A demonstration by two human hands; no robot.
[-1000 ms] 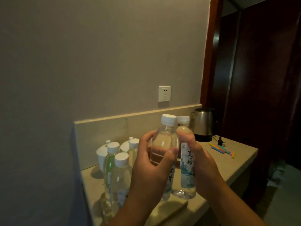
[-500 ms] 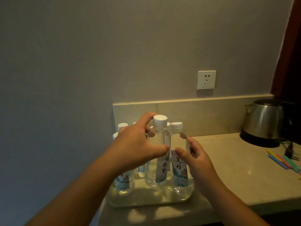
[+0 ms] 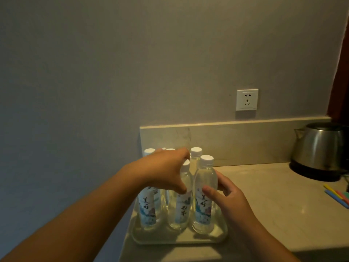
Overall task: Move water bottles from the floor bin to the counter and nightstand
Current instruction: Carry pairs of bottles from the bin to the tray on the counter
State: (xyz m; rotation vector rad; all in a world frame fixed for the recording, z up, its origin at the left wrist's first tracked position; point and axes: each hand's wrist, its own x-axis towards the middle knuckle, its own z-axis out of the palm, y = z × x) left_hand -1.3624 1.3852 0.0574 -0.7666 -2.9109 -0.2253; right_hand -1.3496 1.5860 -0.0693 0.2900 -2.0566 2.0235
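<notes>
Several clear water bottles with white caps and printed labels stand upright on a pale tray (image 3: 179, 241) at the left end of the beige counter (image 3: 264, 214). My left hand (image 3: 166, 173) reaches over from the left and grips the neck of the middle front bottle (image 3: 181, 207), hiding most of its cap. My right hand (image 3: 228, 195) wraps the right front bottle (image 3: 203, 197), thumb on the label and fingers behind it. Both bottles rest on the tray. A third front bottle (image 3: 148, 208) stands at the left, and more caps (image 3: 196, 151) show behind.
A steel electric kettle (image 3: 319, 150) sits at the back right of the counter. Coloured sticks (image 3: 338, 196) lie near the right edge. A wall socket (image 3: 247, 99) is above the low backsplash (image 3: 236, 140). The counter's front edge runs just below the tray.
Both hands have lowered their bottles from mid-air down onto the tray among the others. My left hand has slid up to the middle bottle's neck.
</notes>
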